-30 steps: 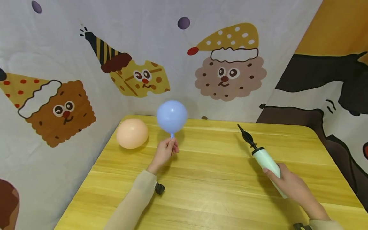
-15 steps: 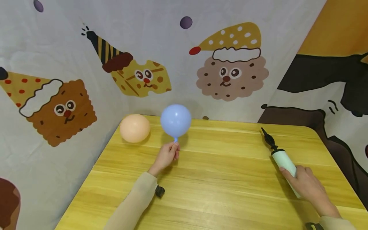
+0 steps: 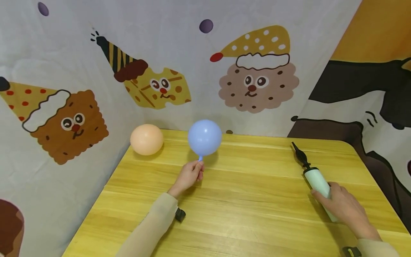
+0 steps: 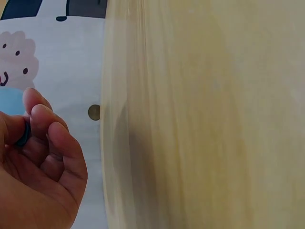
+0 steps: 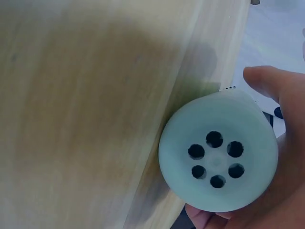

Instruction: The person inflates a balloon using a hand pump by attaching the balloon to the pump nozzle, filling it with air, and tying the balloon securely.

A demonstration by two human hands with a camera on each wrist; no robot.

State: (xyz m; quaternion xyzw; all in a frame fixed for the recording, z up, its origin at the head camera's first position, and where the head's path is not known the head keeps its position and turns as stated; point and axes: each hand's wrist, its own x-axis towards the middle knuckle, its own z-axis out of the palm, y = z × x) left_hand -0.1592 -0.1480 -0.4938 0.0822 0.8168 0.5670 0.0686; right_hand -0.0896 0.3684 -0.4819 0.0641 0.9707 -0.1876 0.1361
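My left hand (image 3: 190, 175) pinches the neck of an inflated blue balloon (image 3: 204, 137), which stands above its fingertips over the far part of the table. In the left wrist view, the thumb and index finger press together on the dark blue neck (image 4: 23, 136), while the other fingers (image 4: 66, 143) curl loosely. At the right, my right hand (image 3: 348, 207) holds a mint-green balloon hand pump (image 3: 318, 181) by its lower body, its black nozzle (image 3: 300, 156) pointing away. The right wrist view shows the pump's round end (image 5: 217, 162) with several holes, fingertips curled beneath it.
A peach balloon (image 3: 146, 140) rests at the table's far left corner. The wood-grain table (image 3: 244, 214) stretches between both arms. Behind it and to its left hangs a white cloth (image 3: 205, 89) printed with cartoon snacks.
My left hand has moved right and slightly nearer with the blue balloon. My right hand carried the pump rightward, then stayed in place. The peach balloon has shifted slightly back.
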